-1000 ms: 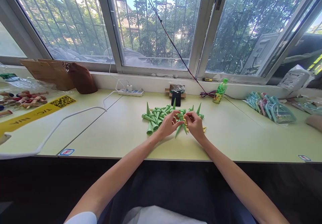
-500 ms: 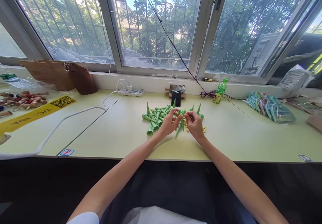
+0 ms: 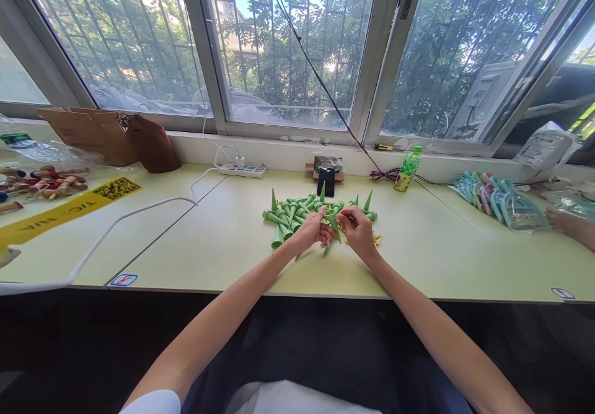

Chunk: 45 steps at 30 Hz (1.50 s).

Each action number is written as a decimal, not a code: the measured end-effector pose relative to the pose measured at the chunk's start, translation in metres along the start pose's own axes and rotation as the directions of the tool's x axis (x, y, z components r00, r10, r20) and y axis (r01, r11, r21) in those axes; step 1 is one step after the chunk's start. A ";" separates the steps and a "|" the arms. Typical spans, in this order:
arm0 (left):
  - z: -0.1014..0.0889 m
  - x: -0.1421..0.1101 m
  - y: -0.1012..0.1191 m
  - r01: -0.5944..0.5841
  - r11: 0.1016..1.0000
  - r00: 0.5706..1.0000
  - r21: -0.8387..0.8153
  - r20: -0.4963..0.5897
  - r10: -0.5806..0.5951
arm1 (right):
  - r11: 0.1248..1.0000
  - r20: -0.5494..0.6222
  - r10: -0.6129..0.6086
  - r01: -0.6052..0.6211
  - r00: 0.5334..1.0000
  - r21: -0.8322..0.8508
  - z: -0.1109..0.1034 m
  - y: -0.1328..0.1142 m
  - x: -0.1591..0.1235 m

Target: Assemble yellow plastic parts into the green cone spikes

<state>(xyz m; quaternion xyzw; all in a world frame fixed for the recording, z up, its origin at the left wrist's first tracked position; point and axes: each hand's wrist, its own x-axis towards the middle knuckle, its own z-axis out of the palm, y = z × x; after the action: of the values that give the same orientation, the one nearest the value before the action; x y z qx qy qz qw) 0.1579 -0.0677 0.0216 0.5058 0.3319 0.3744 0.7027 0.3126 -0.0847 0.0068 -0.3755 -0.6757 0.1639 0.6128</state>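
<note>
A hollow green plastic cone-shaped spike (image 3: 331, 218) is in my left hand (image 3: 313, 231), its wide mouth up and its point slanting down. The thumb and fingers of that hand close around it. My right hand (image 3: 357, 231) is pinched at the cone's rim, on the right; whatever sits between its fingertips is too small to make out. A pile of similar green spikes (image 3: 290, 211) lies left of and behind my hands, a few standing point up. Small yellow pieces (image 3: 376, 238) lie partly hidden behind my right hand.
Behind the pile are a black phone (image 3: 326, 181) and a small cardboard box (image 3: 310, 167). A green-capped bottle (image 3: 408, 169) stands at back right, near bagged pastel items (image 3: 506, 200). Another person's arm (image 3: 574, 228) reaches in at right. A white cable (image 3: 139, 209) crosses the left side.
My left hand has turned palm up and lowered, and the green spike now tilts with its mouth showing. My right hand stays beside its rim. The other person's arm has come further in.
</note>
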 end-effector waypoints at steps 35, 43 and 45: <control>-0.006 -0.005 -0.010 -0.501 0.718 0.848 0.484 0.106 0.520 | 0.976 0.047 0.180 -0.185 0.982 0.118 -0.005 0.008 0.000; -0.005 -0.010 -0.007 -0.501 0.524 0.810 0.688 0.160 0.564 | 0.976 0.083 0.179 -0.188 0.980 0.111 -0.004 0.010 -0.001; -0.007 -0.009 -0.009 -0.509 0.460 0.792 0.727 0.188 0.581 | 0.977 0.086 0.181 -0.189 0.980 0.102 -0.004 0.011 -0.001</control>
<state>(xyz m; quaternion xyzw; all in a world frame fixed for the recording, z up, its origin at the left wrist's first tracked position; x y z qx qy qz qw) 0.1495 -0.0741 0.0119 0.8094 0.3057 0.4299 0.2582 0.3197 -0.0786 -0.0007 -0.3959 -0.6506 0.2714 0.5885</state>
